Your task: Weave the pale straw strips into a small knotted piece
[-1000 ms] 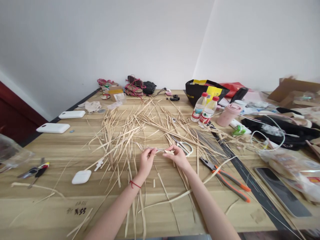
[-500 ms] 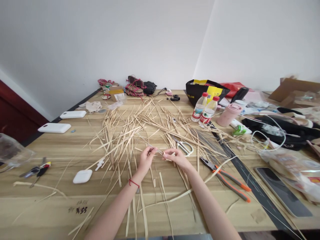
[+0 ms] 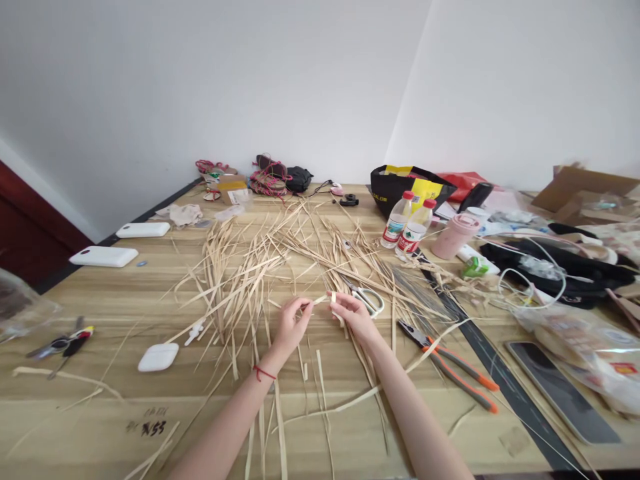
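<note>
A short pale straw strip (image 3: 321,299) spans the gap between my two hands above the table's middle. My left hand (image 3: 291,325) pinches its left end between thumb and forefinger; a red string circles that wrist. My right hand (image 3: 354,319) is closed on the other end, where a pale piece stands up at the fingertips. Whether that piece is part of the same strip I cannot tell. Loose straw strips (image 3: 220,267) lie spread beyond and beneath both hands. White-handled scissors (image 3: 371,303) rest just past my right hand, their blades partly under straw.
Pliers with orange-grey handles (image 3: 455,370) and a phone (image 3: 563,393) lie at right. Two water bottles (image 3: 414,230), a pink cup (image 3: 456,235) and a black-yellow bag (image 3: 395,187) stand behind. A white earphone case (image 3: 158,357) and a multi-tool (image 3: 67,343) lie at left.
The thin wire-like piece between my hands no longer shows; a wider pale strip is there now. My hands have shifted slightly, and the whole view has moved a little.
</note>
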Motion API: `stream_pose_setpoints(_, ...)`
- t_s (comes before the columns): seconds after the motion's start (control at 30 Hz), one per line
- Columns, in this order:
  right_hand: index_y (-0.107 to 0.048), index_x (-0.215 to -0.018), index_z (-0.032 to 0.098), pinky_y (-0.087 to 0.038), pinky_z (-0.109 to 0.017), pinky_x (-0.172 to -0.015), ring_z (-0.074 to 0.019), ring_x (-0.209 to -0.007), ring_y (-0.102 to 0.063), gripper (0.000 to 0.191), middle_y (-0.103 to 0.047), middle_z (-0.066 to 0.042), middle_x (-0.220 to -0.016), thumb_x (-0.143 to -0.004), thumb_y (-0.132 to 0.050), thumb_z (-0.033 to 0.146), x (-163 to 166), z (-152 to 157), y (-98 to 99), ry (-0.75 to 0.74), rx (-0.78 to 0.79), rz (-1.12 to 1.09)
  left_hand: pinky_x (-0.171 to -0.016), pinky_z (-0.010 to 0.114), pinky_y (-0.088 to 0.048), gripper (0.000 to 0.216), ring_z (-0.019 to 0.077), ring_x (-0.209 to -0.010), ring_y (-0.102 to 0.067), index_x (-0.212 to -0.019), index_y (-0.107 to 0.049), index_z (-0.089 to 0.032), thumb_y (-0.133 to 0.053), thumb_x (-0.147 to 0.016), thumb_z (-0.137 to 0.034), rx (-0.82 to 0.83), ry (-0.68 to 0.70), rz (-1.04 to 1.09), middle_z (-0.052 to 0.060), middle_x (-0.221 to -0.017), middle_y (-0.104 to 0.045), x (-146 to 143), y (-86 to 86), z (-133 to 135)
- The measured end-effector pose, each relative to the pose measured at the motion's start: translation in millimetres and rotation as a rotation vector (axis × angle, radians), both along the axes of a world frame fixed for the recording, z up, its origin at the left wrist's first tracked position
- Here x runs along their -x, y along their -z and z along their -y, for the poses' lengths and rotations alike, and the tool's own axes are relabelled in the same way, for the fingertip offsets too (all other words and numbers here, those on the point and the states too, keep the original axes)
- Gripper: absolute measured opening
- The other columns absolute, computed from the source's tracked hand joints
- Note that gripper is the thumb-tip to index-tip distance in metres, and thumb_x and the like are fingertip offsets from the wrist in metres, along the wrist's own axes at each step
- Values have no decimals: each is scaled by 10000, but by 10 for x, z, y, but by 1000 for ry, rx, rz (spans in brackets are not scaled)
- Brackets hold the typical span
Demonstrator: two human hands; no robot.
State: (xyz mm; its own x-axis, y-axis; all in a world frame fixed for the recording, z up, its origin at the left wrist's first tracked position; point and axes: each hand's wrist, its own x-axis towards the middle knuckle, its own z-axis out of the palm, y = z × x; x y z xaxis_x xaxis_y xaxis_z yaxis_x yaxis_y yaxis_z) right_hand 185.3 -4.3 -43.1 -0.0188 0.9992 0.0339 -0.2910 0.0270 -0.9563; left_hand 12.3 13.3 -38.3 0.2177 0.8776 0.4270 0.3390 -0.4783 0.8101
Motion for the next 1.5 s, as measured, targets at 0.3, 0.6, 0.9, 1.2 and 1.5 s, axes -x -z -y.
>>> stream_pose_setpoints(0.3,-616,-1078,201,-425,-250,-560,-114,-571,-496,475,-562,10,-652,-642,-705,368,59,-27,105,-43,-192,314,-788,310,-418,134,173,-842,-554,-841,-626,-191,-510,-817,-253,-97,67,-42,47,-847,-619,-39,32,24)
stream_pose_setpoints(0.6,-587,-1032,200,-455,-265,-614,-128,-642,-530,452,-575,0,-725,-626,-713,355,132,14,151,-66,-248,373,-790,302,-435,109,174,-858,-556,-797,-620,-170,-520,-796,-214,75,183,146,51,-861,-599,-48,90,-23)
stream_pose_setpoints(0.9,-496,-861,199,-439,-259,-565,-122,-591,-514,318,-558,6,-711,-656,-684,354,125,40,55,11,-265,401,-860,317,-411,189,193,-983,-496,-811,-655,-177,-508,-813,-297,199,278,177,65,-962,-515,-56,3,38)
stream_pose_setpoints(1.2,-506,-724,189,-423,-250,-577,-119,-594,-510,262,-530,22,-666,-664,-680,376,114,53,24,34,-283,487,-802,298,-463,135,165,-918,-548,-820,-604,-166,-591,-753,-283,248,217,348,64,-1027,-510,-73,164,-53)
stream_pose_setpoints(1.5,-478,-787,204,-459,-265,-557,-135,-606,-565,329,-571,6,-733,-643,-692,409,158,77,37,-35,-226,429,-846,354,-469,197,193,-931,-598,-858,-560,-140,-624,-722,-268,440,269,460,98,-980,-635,-69,125,-60)
